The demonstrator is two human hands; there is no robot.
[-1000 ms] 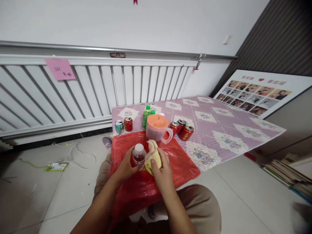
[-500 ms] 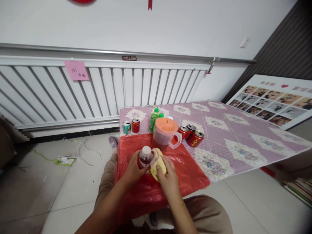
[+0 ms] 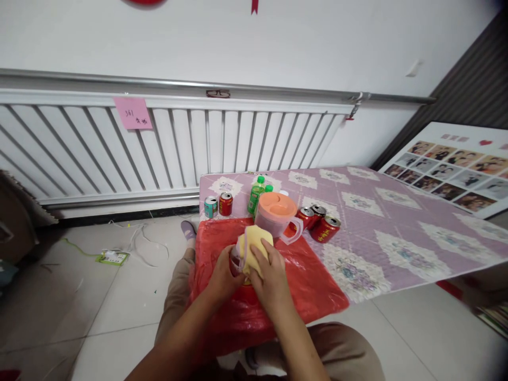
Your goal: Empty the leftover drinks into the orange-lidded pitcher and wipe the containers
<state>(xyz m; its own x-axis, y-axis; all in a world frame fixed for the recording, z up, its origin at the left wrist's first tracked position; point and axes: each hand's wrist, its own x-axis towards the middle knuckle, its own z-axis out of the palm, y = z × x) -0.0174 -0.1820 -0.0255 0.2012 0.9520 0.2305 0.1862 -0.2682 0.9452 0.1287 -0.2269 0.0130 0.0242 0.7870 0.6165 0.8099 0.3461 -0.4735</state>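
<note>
Tablecloth (image 3: pixel 407 248), one rag (image 3: pixel 257 244), one held bottle (image 3: pixel 235 263), five cans (image 3: pixel 326 229)

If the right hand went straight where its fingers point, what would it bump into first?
The yellow cloth: the right hand is touching it. Next behind it is probably the bottle, though depth is hard to judge.

Cloth (image 3: pixel 257 241) matt; red sheet (image 3: pixel 311 278) glossy plastic; 5 cans (image 3: pixel 326 230) shiny metal.

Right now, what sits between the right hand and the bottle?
In the head view, the yellow cloth lies between the right hand and the bottle.
</note>
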